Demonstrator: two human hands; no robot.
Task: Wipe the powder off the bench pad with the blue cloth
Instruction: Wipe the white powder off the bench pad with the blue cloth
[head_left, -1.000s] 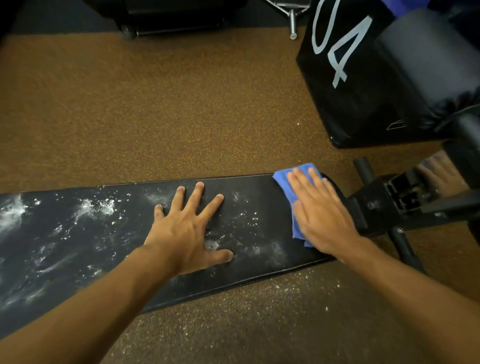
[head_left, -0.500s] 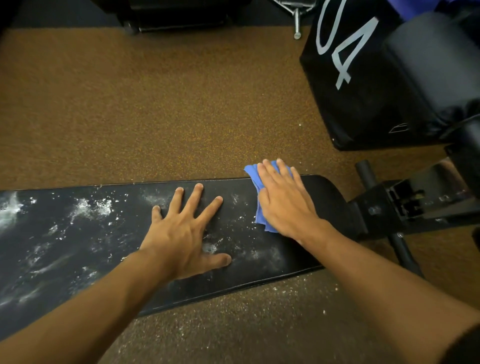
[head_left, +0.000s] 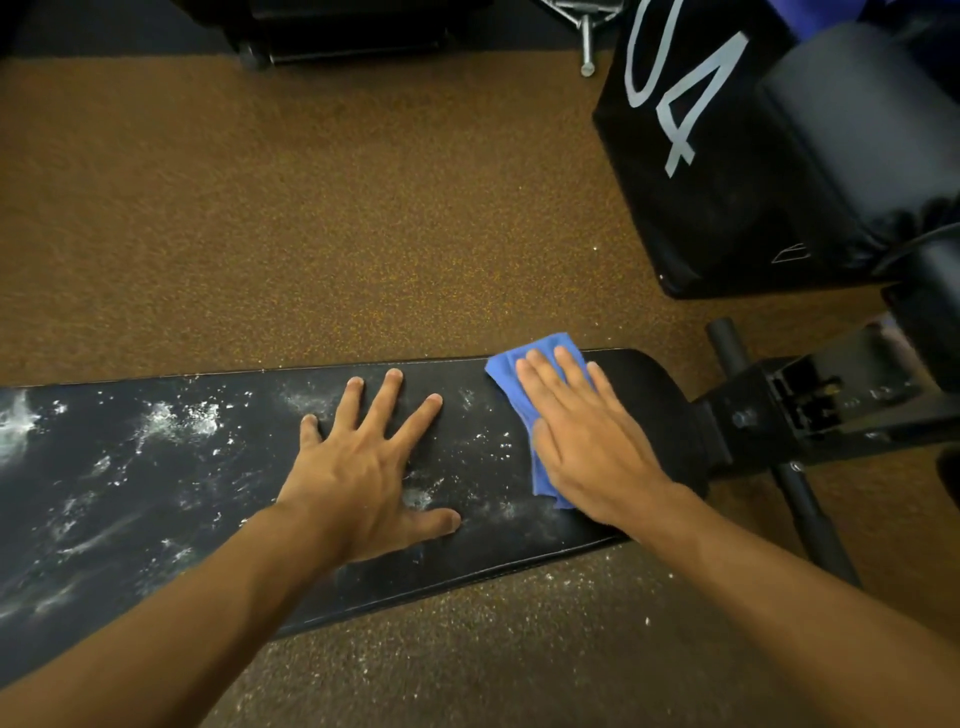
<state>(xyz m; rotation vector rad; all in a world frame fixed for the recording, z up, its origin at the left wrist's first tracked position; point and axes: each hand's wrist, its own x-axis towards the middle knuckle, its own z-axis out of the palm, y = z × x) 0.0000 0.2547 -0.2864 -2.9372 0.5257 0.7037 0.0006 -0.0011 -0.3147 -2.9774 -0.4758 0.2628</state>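
Two hands are flat on the bench pad (head_left: 644, 395). The right hand (head_left: 587, 441) lies on top of the blue cloth (head_left: 506, 370) with its fingers straight and close together, so it is pressing the cloth down, not squeezing it. The cloth sits near the rounded end of the pad, and a blue edge peeks out past the fingertips and along the thumb side of the hand. The left hand (head_left: 358, 467) is just beside it, fingers spread wide, holding nothing, only leaning on the pad. The cloth looks soft, thin and very light. It seems folded into a small pad, and it would likely bunch up or slip out if the hand pushed only with its fingertips. So I think the best way to hold it is the way it is held now, with the whole palm on its middle so it slides along with the hand. The pad looks firm and smooth, so the cloth should glide easily over it. White powder (head_left: 176, 421) is scattered on the far side of the left hand from the cloth, with more specks between the two hands. It looks dry and loose, and some has landed on the brown floor (head_left: 311, 208) below the wrists, so hard quick pushes may knock more off the edge.
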